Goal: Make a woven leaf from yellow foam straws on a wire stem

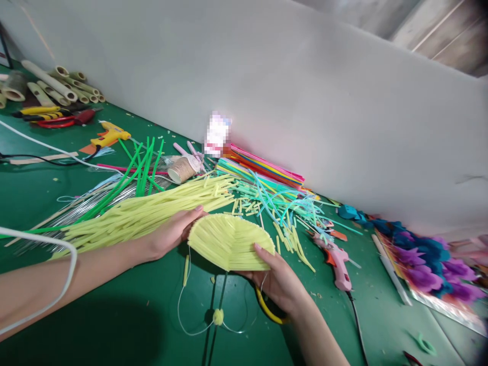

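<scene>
A pale yellow leaf-like fan of pipe cleaners [229, 239], with a centre crease and a thin dark stem, is held up over the table. My left hand [173, 234] grips its left edge, thumb at the top and other fingers mostly hidden behind. My right hand [278, 279] pinches the lower right corner, thumb on the front face. A yellow handle loop [269, 307], perhaps of scissors, shows beneath my right hand; whether the fingers hold it I cannot tell. Below the fan, a small yellow fuzzy ball [218, 317] sits by the stem, with thin wire curving out both sides.
A bundle of yellow pipe cleaners [141, 213] lies behind my left arm. Green and coloured stems, a twine spool [181, 170] and a lit phone [217, 134] are farther back. A pink glue gun [337, 264] lies right, a yellow glue gun [109, 134] left. A white cable [70, 264] crosses at left.
</scene>
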`<state>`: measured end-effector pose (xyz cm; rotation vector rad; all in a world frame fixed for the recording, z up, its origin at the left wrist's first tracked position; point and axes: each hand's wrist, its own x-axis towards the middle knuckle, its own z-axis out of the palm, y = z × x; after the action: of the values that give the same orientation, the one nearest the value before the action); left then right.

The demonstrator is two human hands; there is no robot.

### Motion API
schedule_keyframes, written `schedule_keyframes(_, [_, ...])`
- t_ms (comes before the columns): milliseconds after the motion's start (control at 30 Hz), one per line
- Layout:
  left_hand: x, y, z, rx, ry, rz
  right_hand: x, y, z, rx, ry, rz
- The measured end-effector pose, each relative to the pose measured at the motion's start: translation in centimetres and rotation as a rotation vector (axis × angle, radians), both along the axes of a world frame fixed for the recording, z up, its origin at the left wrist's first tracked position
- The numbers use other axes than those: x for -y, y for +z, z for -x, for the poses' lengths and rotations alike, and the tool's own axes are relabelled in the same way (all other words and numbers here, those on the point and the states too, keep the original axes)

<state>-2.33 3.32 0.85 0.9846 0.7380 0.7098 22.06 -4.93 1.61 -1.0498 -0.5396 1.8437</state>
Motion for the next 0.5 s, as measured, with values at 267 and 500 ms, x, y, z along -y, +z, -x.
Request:
schedule_keyframes(267, [-1.5,-0.2,1.7,-0.645,0.187,-1.205,0.4,0.0,-0.2,0.06,-0.012,0.054])
schedule_keyframes(500, [-2.3,-1.6,2.0,-0.912,0.081,-1.352,0.5,0.0,0.0,0.062,-0.016,0.026])
